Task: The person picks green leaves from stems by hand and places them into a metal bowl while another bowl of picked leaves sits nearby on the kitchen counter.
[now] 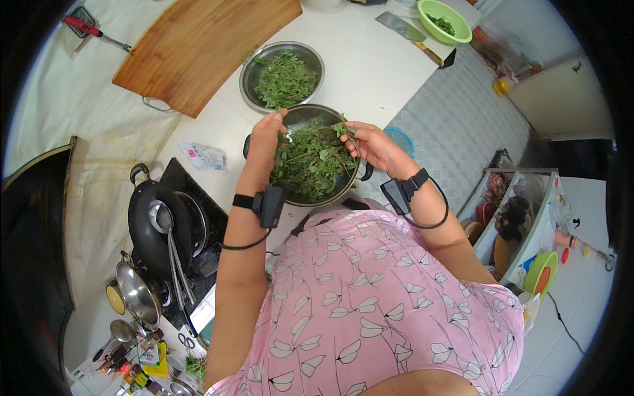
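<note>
A dark two-handled pot [342, 190] sits in front of me, with a heap of leafy green stems [314, 161] inside. My right hand [374, 143], over the pot's right rim, pinches a leafy sprig [340, 128] between thumb and fingers. Across from it, my left hand [268, 132] is at the pot's left rim with its fingers drawn together. Bits of green show at those fingers, though the palm hides most of what they hold. Just beyond the pot stands a steel bowl [319, 81] with more of the same greens [285, 79].
A wooden cutting board [208, 44] lies at the back left, near a plastic packet [203, 156]. At the far right are a cleaver [401, 25] and a light-green basin [460, 32] of greens. A black wok [148, 222] with ladles stands on the stove to the left.
</note>
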### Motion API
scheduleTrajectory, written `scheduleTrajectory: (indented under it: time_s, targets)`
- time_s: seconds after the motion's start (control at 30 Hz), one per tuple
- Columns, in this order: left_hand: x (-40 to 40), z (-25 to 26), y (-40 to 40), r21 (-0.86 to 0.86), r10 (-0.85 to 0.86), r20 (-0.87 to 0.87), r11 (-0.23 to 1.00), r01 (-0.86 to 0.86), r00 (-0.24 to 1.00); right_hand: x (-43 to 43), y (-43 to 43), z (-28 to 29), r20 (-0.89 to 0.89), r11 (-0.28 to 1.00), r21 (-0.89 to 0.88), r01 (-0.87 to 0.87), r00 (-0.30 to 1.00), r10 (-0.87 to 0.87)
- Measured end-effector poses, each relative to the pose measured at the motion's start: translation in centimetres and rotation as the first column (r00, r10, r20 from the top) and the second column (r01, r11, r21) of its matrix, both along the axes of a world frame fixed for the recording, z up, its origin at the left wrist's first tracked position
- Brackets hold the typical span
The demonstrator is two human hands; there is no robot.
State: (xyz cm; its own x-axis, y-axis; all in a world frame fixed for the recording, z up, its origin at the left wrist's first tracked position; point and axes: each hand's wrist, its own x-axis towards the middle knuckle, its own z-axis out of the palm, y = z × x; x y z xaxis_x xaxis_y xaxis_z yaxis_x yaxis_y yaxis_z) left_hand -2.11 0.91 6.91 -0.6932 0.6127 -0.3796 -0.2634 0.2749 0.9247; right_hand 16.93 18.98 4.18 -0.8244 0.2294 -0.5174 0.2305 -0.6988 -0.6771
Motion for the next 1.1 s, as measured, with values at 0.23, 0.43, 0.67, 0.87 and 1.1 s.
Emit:
scheduleTrajectory:
  time_s: [0.23, 0.43, 0.67, 0.87, 1.1]
  targets:
    - [-5.7, 1.7, 6.0, -0.03, 0.078, -0.494, 0.994, -0.106, 0.866, 2.0, 0.8, 0.4, -0.092, 0.997, -0.067, 0.023, 0.995, -0.029]
    - [-1.4, 2.4, 8.2, -0.047, -0.29, -0.483, 0.951, 0.306, 0.826, 3.0, 1.3, 0.3, -0.141, 0.995, -0.083, 0.046, 0.988, -0.057]
    - [6.2, 0.0, 6.6, 0.064, -0.39, -0.29, 0.903, 0.424, 0.874, 3.5, 1.6, 0.2, -0.142, 0.99, -0.117, 0.074, 0.986, -0.09]
    - [4.7, -1.0, 4.3, -0.008, -0.288, -0.265, 0.955, 0.297, 0.92, 6.0, 4.6, -1.1, -0.033, 0.946, 0.281, 0.165, 0.986, -0.162]
    - [3.8, -1.8, 1.5, -0.074, -0.233, -0.206, 0.972, 0.222, 0.95, 10.2, 11.7, -8.7, 0.249, 0.273, 0.948, -0.165, 0.918, -0.309]
